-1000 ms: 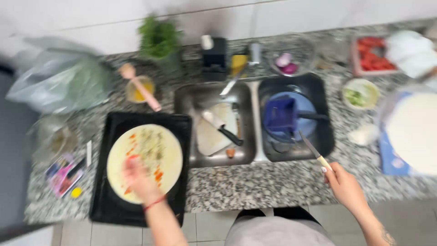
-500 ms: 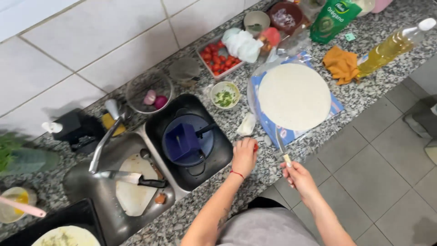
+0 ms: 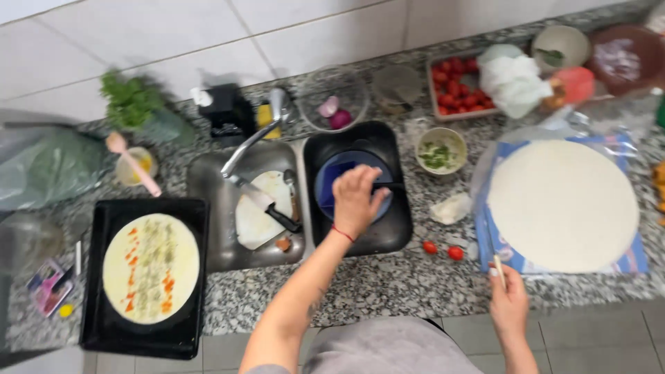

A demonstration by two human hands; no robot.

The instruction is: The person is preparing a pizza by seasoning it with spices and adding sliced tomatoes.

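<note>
Reaching over the black basin (image 3: 395,239) of the sink, the left hand (image 3: 357,201) lies palm down with fingers loosely spread on the blue pan (image 3: 332,181) that sits inside it, touching its rim and upper face rather than gripping it. The right hand (image 3: 509,301) hangs at the counter (image 3: 374,284) edge, fingers pinched around a thin wooden handle (image 3: 497,263) (what tool it belongs to cannot be told, since only the stub shows). Just beyond that hand lies the plain round dough base (image 3: 562,204) on its blue-and-clear wrapper, bare of any topping. Two cherry tomatoes (image 3: 443,249) lie loose on the counter between the basin and the wrapper, and a small bowl of chopped greens (image 3: 440,149) stands just behind them. Far to the left, a black tray (image 3: 93,277) carries a second round base (image 3: 150,268) already strewn with green and orange bits.

As a judgement, the step in hand looks like fetching the pan from the sink while the tool waits beside the untopped base. A next move would call for the left fingers to close on the pan's rim or handle and lift it level, clear of the basin wall.
</note>
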